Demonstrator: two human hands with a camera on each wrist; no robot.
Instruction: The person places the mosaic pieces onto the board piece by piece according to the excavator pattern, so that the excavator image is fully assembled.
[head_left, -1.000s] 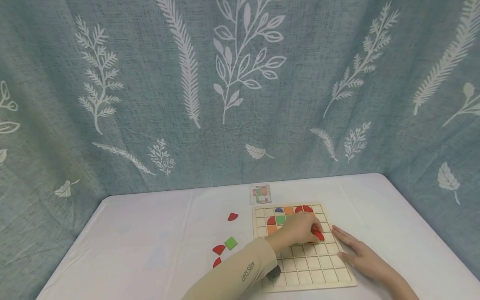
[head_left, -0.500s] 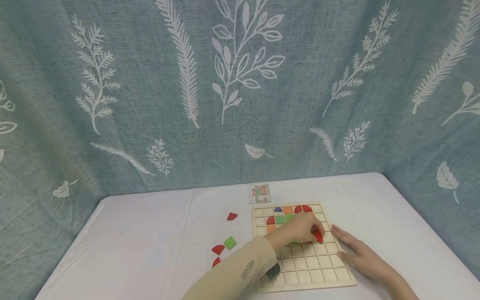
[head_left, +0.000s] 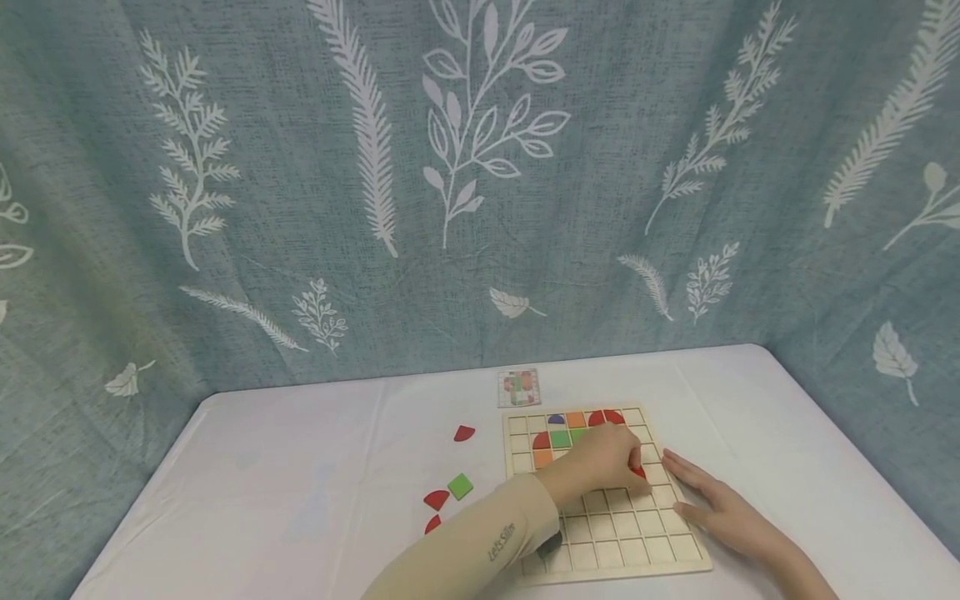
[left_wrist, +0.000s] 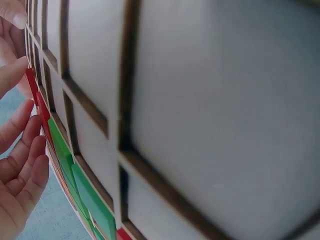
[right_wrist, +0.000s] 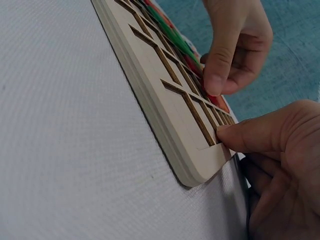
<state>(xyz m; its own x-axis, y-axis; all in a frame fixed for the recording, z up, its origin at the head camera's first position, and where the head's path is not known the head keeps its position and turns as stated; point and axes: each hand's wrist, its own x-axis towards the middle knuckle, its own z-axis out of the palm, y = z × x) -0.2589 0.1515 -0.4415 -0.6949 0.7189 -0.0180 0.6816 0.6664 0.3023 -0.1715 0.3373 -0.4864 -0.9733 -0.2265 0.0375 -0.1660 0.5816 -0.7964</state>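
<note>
My left hand (head_left: 603, 458) reaches over the right part of the wooden grid board (head_left: 633, 552). Between its thumb and fingers it pinches a red quarter-circle tile (head_left: 637, 472), low over the squares; most of this tile is covered by the fingers. In the right wrist view, the left thumb (right_wrist: 216, 80) presses down on red. My right hand (head_left: 716, 510) rests at the board's right edge, thumb tip touching it, fingers fairly straight. Coloured tiles fill several upper squares, among them an orange square (head_left: 543, 459), a green square (head_left: 559, 438) and a blue half-circle (head_left: 556, 419).
Left of the board lie loose tiles on the white tablecloth (head_left: 300, 467): a green square (head_left: 461, 486) and red quarter-circles (head_left: 437, 499), one (head_left: 464, 433) farther back. A small pattern card (head_left: 519, 388) lies behind the board. A blue-green leaf-patterned curtain (head_left: 480, 300) hangs beyond.
My left hand has turned and its fingers have come down over the red quarter-circle tile, covering more of it. The right hand stays at the board's edge.
</note>
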